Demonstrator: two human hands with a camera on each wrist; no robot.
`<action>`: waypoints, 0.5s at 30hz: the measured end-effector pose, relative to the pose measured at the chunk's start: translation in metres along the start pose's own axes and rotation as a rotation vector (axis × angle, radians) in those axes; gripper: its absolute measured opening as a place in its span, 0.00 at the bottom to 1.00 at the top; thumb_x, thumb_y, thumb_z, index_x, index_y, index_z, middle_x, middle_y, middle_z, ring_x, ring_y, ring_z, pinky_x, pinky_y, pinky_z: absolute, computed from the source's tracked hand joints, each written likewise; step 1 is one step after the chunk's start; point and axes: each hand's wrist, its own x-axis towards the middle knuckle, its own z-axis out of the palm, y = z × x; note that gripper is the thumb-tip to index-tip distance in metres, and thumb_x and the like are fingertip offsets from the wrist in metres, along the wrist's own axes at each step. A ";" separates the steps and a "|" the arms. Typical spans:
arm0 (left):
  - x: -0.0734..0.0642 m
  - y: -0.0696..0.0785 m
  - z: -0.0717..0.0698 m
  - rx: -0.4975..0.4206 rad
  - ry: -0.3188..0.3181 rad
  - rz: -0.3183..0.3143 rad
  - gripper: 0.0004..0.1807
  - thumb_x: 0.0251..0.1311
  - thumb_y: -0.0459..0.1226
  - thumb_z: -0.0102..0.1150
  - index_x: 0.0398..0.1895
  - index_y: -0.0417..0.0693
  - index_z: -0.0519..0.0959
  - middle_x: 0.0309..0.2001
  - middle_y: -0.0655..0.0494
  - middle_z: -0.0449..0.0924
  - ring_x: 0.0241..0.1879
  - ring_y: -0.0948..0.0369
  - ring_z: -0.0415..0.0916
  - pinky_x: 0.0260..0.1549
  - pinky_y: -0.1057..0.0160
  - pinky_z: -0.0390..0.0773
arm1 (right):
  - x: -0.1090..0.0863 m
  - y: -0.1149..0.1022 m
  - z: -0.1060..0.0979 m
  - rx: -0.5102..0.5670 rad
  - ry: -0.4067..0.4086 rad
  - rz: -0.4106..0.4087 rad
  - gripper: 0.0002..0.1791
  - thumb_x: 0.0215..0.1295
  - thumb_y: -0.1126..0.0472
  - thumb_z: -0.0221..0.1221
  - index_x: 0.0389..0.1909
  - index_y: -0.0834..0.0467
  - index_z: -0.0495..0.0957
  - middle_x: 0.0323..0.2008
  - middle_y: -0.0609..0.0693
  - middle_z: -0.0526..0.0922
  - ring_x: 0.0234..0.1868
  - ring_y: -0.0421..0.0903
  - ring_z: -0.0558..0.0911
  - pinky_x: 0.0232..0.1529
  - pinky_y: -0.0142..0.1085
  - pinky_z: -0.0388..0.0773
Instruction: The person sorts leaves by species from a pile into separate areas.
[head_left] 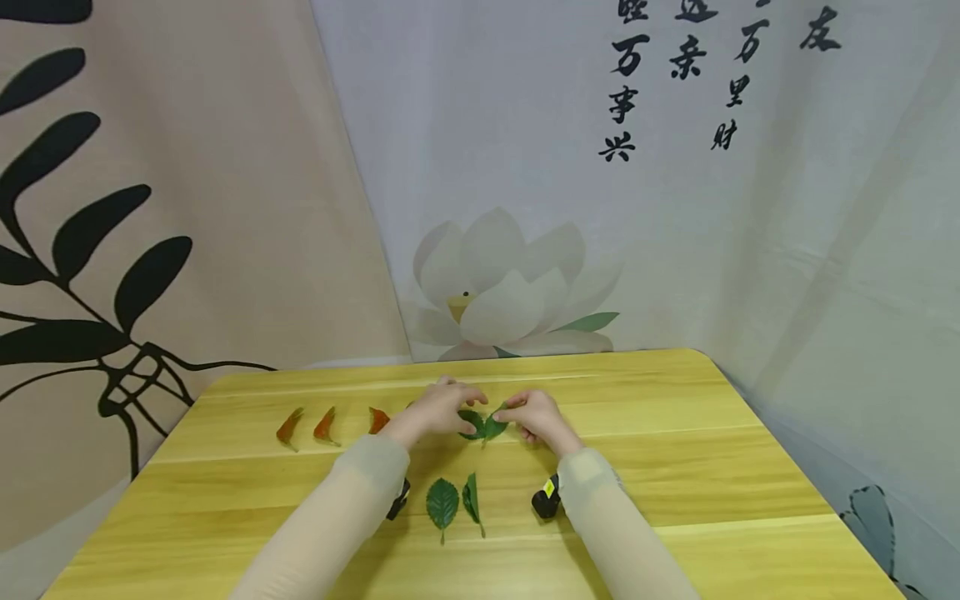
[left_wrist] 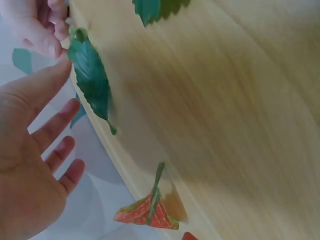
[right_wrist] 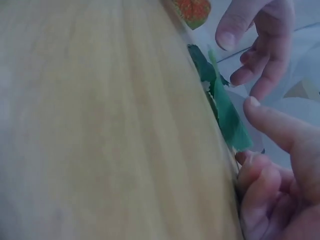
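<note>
My left hand [head_left: 441, 410] reaches over a pair of green leaves, its fingers loosely spread. In the left wrist view its thumb tip comes right to the edge of a dark green leaf [left_wrist: 91, 77]. From the other side my right hand [head_left: 536, 417] meets the right-hand leaf [head_left: 496, 427], thumb stretched out and the other fingers bent. The right wrist view shows this lighter leaf [right_wrist: 230, 117] tilted up beside the bent fingertips, with a gap below the stretched thumb. The left-hand leaf [head_left: 471, 423] lies partly under my left fingers.
Nearer on the wooden table [head_left: 675, 467] lie a flat green leaf [head_left: 442, 503] and a folded one [head_left: 471, 498]. Orange-red leaves [head_left: 325, 426] form a row at the left, the last partly behind my left hand. A printed curtain [head_left: 510, 167] hangs behind the table's far edge.
</note>
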 end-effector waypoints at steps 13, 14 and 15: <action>0.003 -0.015 0.013 0.114 0.030 -0.093 0.19 0.55 0.42 0.70 0.52 0.59 0.81 0.49 0.58 0.79 0.53 0.53 0.62 0.51 0.48 0.64 | -0.007 -0.007 0.009 -0.163 0.036 -0.053 0.19 0.51 0.57 0.73 0.37 0.60 0.75 0.17 0.49 0.72 0.08 0.39 0.64 0.09 0.29 0.64; 0.003 -0.015 0.015 0.127 0.036 -0.095 0.18 0.55 0.42 0.71 0.50 0.60 0.82 0.50 0.58 0.78 0.53 0.52 0.62 0.51 0.48 0.64 | -0.008 -0.007 0.009 -0.160 0.036 -0.053 0.19 0.51 0.57 0.73 0.37 0.61 0.75 0.17 0.49 0.72 0.09 0.39 0.64 0.09 0.29 0.64; 0.003 -0.016 0.016 0.140 0.041 -0.099 0.17 0.55 0.43 0.71 0.49 0.60 0.82 0.50 0.58 0.78 0.54 0.52 0.63 0.51 0.48 0.64 | -0.008 -0.007 0.009 -0.158 0.039 -0.056 0.19 0.51 0.58 0.73 0.36 0.61 0.75 0.17 0.49 0.73 0.09 0.39 0.64 0.09 0.29 0.64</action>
